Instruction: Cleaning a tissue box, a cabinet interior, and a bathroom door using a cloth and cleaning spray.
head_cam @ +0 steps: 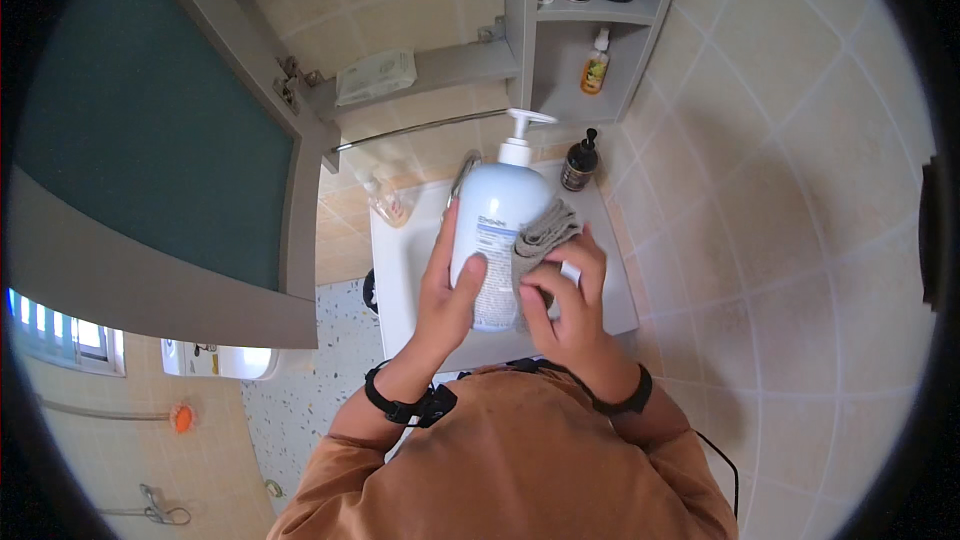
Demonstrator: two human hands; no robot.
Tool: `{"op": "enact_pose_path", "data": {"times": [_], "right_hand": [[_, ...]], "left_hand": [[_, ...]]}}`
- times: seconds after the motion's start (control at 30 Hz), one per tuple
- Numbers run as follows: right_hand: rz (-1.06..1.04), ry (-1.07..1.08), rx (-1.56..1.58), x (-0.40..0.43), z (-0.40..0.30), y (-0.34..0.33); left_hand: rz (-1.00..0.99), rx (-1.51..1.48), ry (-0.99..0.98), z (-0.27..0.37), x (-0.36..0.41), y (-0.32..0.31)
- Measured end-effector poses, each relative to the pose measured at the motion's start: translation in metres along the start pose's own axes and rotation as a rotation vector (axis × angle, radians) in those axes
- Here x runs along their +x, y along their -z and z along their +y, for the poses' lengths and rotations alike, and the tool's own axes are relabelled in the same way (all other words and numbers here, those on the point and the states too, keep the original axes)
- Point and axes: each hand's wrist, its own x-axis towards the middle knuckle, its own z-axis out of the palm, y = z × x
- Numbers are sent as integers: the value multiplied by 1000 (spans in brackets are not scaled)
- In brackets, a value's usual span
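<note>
A large light-blue pump bottle (495, 199) with a white pump head is held upright over the washbasin (607, 292). My left hand (448, 300) grips its left side, the thumb lying across the front beside a label with printed writing. In my right hand (574, 300) is a folded grey cloth (551, 229), which lies against the bottle's right side. The bottle hides most of the faucet (465, 165) and part of the basin behind it.
An open cabinet door (300, 240) juts out at left. Wipes (379, 75) lie on the cabinet shelf; a small spray bottle (595, 71) stands in the right compartment. On the basin are a dark pump bottle (580, 165) and a clear bottle (388, 202). A tiled wall (750, 255) bounds the right.
</note>
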Motion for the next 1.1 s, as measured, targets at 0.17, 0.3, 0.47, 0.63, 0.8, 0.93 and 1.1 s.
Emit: {"op": "enact_pose_path", "data": {"times": [0.17,0.3,0.47,0.63,0.8,0.93,1.1], "right_hand": [[149,96,34,24,9,-4],[71,181,-211,58,9,5],[-318,181,-214,49,-6,-5],[-372,282,-202,9,-20,-30],[-264,228,-70,29,-14,-26],[-148,123,192,55,2,-11],[36,-210,745,63,-9,-12]], "left_hand": [[-36,24,-18,6,-2,-7],[-87,242,18,12,-8,-5],[95,67,20,-10,-5,2],[157,-330,179,-12,13,9],[208,-291,190,-1,6,3],[160,-429,139,4,-1,0],[61,-488,121,17,-5,-5]]}}
